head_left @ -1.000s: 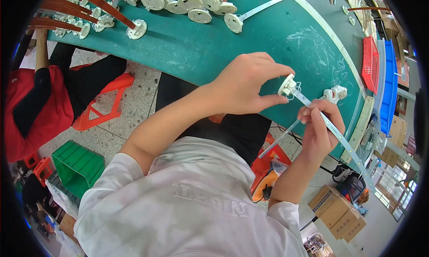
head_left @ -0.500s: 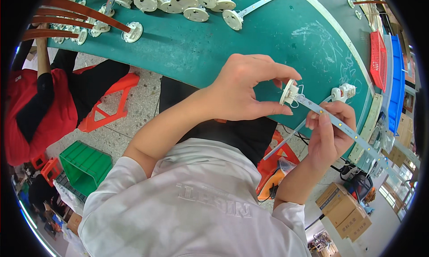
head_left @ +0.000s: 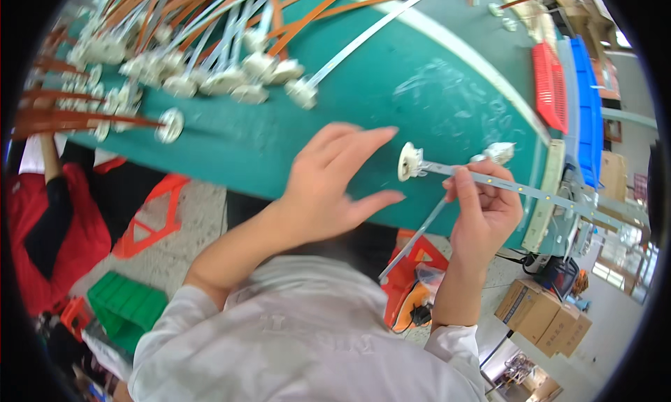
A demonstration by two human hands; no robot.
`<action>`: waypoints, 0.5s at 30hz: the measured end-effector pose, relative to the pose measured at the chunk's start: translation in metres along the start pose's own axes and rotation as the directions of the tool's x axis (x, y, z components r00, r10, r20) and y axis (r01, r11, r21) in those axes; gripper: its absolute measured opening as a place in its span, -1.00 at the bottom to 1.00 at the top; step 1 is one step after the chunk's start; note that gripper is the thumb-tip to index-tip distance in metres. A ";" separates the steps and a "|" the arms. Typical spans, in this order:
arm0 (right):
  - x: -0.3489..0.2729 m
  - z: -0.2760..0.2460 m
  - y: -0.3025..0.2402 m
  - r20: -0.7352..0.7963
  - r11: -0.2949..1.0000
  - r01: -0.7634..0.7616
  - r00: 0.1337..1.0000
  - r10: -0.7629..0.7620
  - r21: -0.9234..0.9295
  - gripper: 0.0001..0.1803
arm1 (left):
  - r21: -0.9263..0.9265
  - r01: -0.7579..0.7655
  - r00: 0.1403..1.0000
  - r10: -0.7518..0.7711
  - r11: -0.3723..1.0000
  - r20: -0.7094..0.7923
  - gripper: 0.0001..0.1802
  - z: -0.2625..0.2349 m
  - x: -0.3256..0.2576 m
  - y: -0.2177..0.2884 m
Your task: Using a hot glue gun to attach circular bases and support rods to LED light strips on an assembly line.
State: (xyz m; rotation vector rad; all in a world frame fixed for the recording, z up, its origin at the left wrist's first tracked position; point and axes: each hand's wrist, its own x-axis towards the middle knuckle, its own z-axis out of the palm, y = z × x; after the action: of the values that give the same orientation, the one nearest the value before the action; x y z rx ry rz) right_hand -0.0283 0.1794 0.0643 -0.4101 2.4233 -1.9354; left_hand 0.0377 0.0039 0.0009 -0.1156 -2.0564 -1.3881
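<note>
My right hand pinches a narrow LED strip between thumb and fingers. At the strip's left end is a round white base with thin white wires. A second thin strip slants down to the left from beneath the same hand; whether the fingers grip it is hidden. Just beyond the fingers shows another white fitting, blurred. My left hand is open, thumb and forefinger spread toward the round base, a small gap away from it and holding nothing.
Several white bases with silver and brown strips crowd the far left of the green table. Red and blue trays stand at the right. A person in red sits at left, near a green crate. Cartons lie lower right.
My left hand has come off the round base and drawn back to the left, fingers spreading. The right hand keeps its hold on the LED strip. The view has shifted, showing more of the pile.
</note>
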 end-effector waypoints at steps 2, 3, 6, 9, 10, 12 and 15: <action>0.024 -0.018 0.000 -0.043 0.999 0.029 0.999 -0.030 -0.026 -0.82 | 0.280 -0.123 0.992 0.109 0.952 0.064 -0.46 -0.010 -0.009 0.000; 0.037 -0.031 -0.004 -0.082 0.982 0.041 0.995 -0.057 -0.182 -0.83 | 0.305 -0.175 0.984 0.159 0.936 0.078 -0.48 -0.014 -0.013 0.000; 0.097 -0.069 0.007 -0.141 0.923 0.098 0.977 -0.161 -0.371 -0.84 | 0.448 -0.225 0.974 0.196 0.865 0.110 -0.57 -0.024 -0.030 -0.008; 0.175 -0.094 0.019 -0.214 0.865 0.126 0.942 -0.258 -0.485 -0.81 | 0.500 -0.310 0.950 0.278 0.809 0.138 -0.64 -0.022 -0.037 -0.014; 0.204 -0.104 0.030 -0.221 0.874 0.119 0.943 -0.247 -0.471 -0.79 | 0.507 -0.316 0.948 0.289 0.802 0.134 -0.69 -0.019 -0.034 -0.013; 0.252 -0.119 0.049 -0.240 0.877 0.115 0.938 -0.251 -0.467 -0.78 | 0.525 -0.336 0.941 0.300 0.782 0.157 -0.72 -0.012 -0.028 -0.013; 0.309 -0.123 0.077 -0.254 0.764 0.052 0.926 -0.278 -0.643 -0.78 | 0.551 -0.330 0.944 0.269 0.767 0.191 -0.74 -0.015 -0.030 -0.011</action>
State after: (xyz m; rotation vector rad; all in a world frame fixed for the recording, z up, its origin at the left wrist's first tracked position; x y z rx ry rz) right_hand -0.3633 0.2474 0.0665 -0.3223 3.3559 -1.2442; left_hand 0.0642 -0.0055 -0.0210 -0.2454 -2.3299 -0.5304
